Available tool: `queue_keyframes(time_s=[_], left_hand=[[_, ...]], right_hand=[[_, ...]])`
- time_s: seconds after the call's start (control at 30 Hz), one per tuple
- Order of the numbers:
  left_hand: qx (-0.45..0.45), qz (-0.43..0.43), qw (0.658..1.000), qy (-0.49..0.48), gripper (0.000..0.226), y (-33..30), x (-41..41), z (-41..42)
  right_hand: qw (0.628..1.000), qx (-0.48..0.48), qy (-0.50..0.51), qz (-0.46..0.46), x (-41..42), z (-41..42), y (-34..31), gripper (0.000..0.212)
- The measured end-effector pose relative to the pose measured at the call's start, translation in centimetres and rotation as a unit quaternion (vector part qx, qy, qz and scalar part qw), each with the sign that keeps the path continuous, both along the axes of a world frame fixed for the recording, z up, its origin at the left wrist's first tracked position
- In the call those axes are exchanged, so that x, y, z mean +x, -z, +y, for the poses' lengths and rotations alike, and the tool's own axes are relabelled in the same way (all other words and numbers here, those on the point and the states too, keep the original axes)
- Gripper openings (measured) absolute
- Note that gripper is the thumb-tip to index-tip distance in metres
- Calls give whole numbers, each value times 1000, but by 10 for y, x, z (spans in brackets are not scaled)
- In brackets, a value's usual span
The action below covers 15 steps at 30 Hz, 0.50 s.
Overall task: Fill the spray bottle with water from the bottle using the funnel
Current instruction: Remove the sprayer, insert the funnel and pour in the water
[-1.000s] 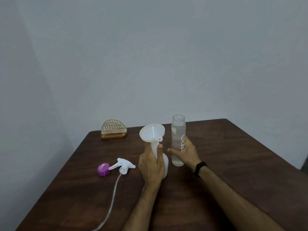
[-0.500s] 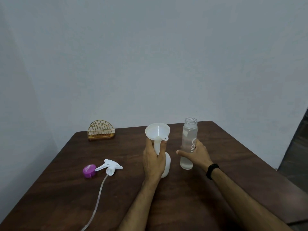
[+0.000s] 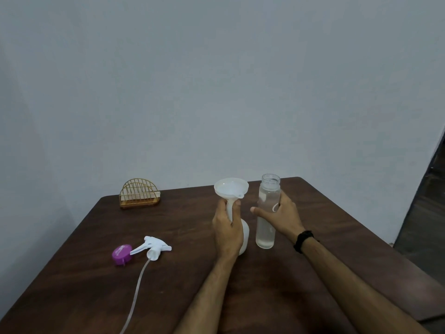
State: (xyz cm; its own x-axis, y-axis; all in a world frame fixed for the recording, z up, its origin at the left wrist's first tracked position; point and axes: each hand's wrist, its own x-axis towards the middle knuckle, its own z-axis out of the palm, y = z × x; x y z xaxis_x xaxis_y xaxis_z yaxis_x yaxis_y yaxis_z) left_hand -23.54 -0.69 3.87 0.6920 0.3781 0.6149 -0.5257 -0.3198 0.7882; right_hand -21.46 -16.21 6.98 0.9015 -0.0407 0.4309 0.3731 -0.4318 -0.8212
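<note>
Left hand (image 3: 227, 231) wrapped round neck of white opaque plastic spray bottle (image 3: 243, 238), upright on dark wood-grain table (image 3: 337, 237). White cone funnel (image 3: 230, 189) seated in neck. Right hand (image 3: 283, 216) gripping clear cylindrical bottle (image 3: 267, 212), uncapped, mostly full of water, just beside. Trigger sprayer head (image 3: 154, 248) with tube and purple round cap (image 3: 121, 254) lying left.

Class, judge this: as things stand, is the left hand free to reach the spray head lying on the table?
Probably not yet: the left hand grips the spray bottle under the funnel. Nothing blocks the way to the spray head.
</note>
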Motion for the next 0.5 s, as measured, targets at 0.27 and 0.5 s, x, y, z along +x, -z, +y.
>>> queue_keyframes(time_s=[0.27, 0.5], left_hand=[[32, 0, 999, -8, 14, 1, 5, -3], [42, 3, 999, -15, 13, 5, 8, -4]], right_hand=[[997, -61, -6, -39, -2, -1, -15, 68], [985, -158, -10, -74, 2, -7, -46, 58]])
